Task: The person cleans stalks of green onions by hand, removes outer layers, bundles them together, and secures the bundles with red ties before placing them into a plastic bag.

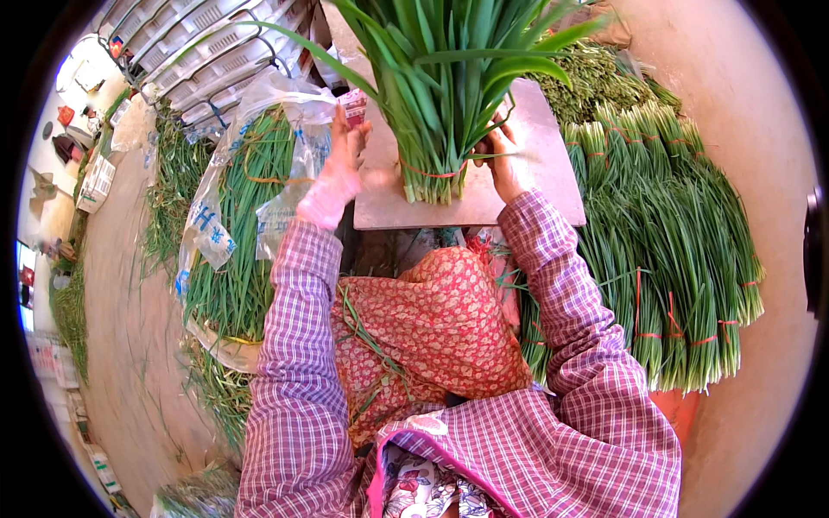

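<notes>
A thick bunch of garlic chives (436, 104) stands on its pale cut ends on a pinkish board in front of me. A red band circles it near the base. My left hand (338, 164) is just left of the bunch, apart from it, open with fingers pointing up and slightly blurred. My right hand (505, 164) lies close against the bunch's right side, fingers apart and slightly bent. Leaves partly hide those fingertips, so their contact with the stems is unclear. A loose leaf crosses in front of this hand.
Many banded chive bunches (665, 233) lie stacked to the right. Left of me, a clear plastic bag (203, 229) holds loose chives (237, 285). White crates (220, 52) are stacked at the far left. Leaf scraps lie on the red patterned cloth (432, 319) over my lap.
</notes>
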A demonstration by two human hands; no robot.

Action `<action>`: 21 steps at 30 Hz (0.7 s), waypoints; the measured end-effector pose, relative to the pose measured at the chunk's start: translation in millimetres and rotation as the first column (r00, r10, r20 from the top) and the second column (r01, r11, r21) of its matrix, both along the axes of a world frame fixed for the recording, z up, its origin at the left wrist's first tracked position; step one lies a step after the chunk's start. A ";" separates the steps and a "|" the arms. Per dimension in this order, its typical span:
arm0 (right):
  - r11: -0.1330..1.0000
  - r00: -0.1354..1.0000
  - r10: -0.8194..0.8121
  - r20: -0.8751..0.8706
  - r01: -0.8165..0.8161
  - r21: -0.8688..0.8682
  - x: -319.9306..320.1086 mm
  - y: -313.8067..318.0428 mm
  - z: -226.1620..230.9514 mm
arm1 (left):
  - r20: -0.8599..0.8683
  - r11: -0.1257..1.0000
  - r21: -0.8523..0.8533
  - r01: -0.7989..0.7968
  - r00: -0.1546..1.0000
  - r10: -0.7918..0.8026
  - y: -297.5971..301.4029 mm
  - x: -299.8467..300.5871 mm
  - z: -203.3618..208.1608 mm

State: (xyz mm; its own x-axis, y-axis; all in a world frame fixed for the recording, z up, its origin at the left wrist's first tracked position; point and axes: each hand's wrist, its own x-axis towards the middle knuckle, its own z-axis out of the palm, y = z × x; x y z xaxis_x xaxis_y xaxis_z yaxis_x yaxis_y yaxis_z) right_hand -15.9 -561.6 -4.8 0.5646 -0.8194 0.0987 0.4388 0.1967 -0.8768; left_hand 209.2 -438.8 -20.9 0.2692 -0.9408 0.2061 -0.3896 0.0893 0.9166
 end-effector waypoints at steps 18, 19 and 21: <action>0.967 0.995 -0.102 0.000 0.099 -0.234 -10.1 -9.1 45.8 | -0.232 0.946 -0.294 0.137 0.950 -0.209 -35.5 -91.6 104.1; 0.962 0.982 -0.171 -0.080 0.149 -0.226 -7.1 -10.4 16.2 | -0.222 0.956 -0.273 0.106 0.960 -0.170 -41.4 -89.5 72.9; 0.999 0.997 -0.043 -0.056 0.045 0.028 1.1 2.1 2.8 | -0.225 0.961 -0.274 0.041 0.969 -0.106 -43.8 -88.6 58.6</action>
State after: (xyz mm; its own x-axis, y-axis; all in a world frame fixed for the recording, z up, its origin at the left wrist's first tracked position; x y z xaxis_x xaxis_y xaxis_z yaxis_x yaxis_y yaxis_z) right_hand -14.9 -559.5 -2.0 0.5319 -0.8456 0.0440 0.3981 0.2038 -0.8944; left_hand 120.6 -482.6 37.7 0.2723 -0.8796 0.3900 -0.1489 0.3619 0.9203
